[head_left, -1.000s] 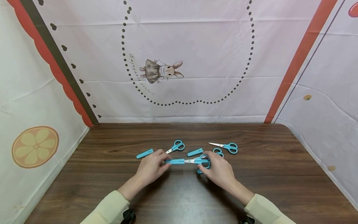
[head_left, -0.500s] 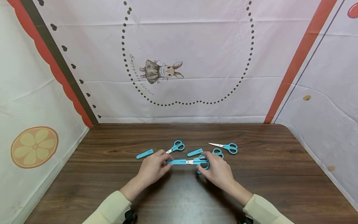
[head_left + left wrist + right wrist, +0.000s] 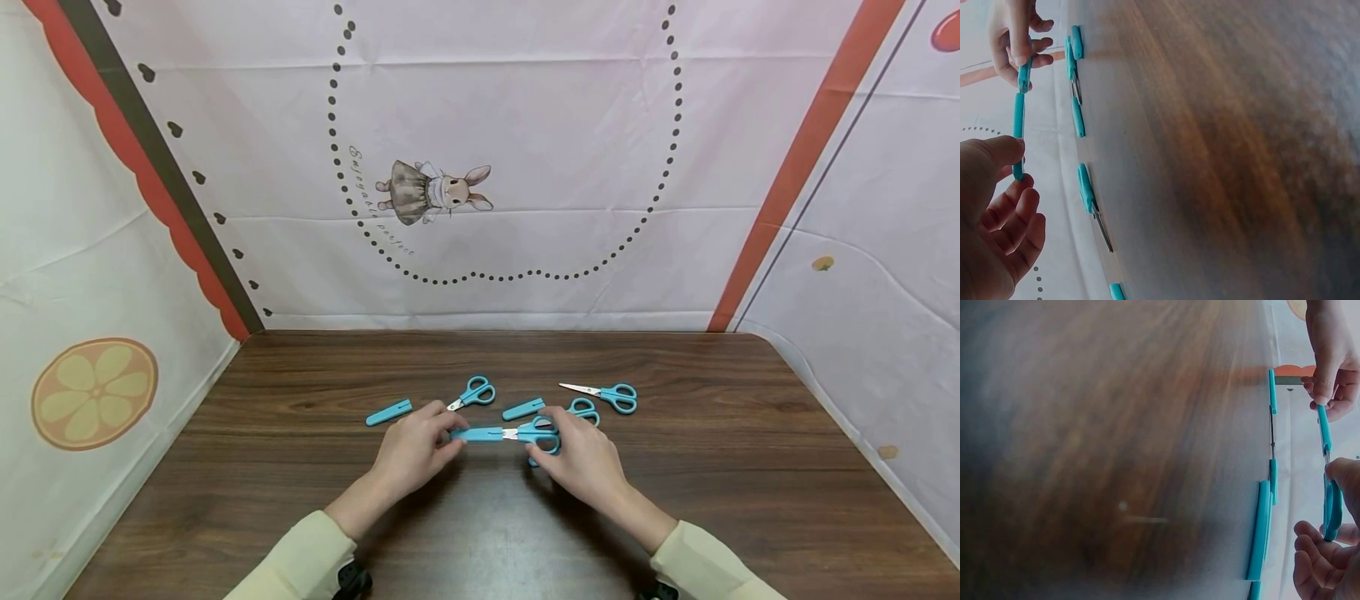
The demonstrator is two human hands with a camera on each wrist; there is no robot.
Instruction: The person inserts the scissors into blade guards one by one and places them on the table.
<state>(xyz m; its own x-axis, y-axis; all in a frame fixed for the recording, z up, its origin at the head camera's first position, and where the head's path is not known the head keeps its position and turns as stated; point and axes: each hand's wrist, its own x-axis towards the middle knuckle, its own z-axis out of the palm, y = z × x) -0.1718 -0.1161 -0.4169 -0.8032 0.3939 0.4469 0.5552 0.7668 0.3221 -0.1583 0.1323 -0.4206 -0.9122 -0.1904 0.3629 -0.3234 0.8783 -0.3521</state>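
Observation:
In the head view, a pair of light-blue-handled scissors lies level between the hands, raised above the table in both wrist views. The right hand holds it by the handle loops, thumb on the near side. A matching blue blade cover sits over most of its blades. Only a short strip of metal shows between cover and handles. The left hand pinches the far end of the cover between thumb and fingertips, as the left wrist view also shows. Its other fingers are loosely bent, off the cover.
On the brown table behind the hands lie uncovered scissors, more scissors at right, and two loose blade covers, one left and one central. Other scissors are partly hidden by the right hand. Printed cloth surrounds the table.
The left hand has moved slightly right with the cover, and the bare strip of blade has become shorter. The right hand stays nearly in place. Other scissors and covers have not moved.

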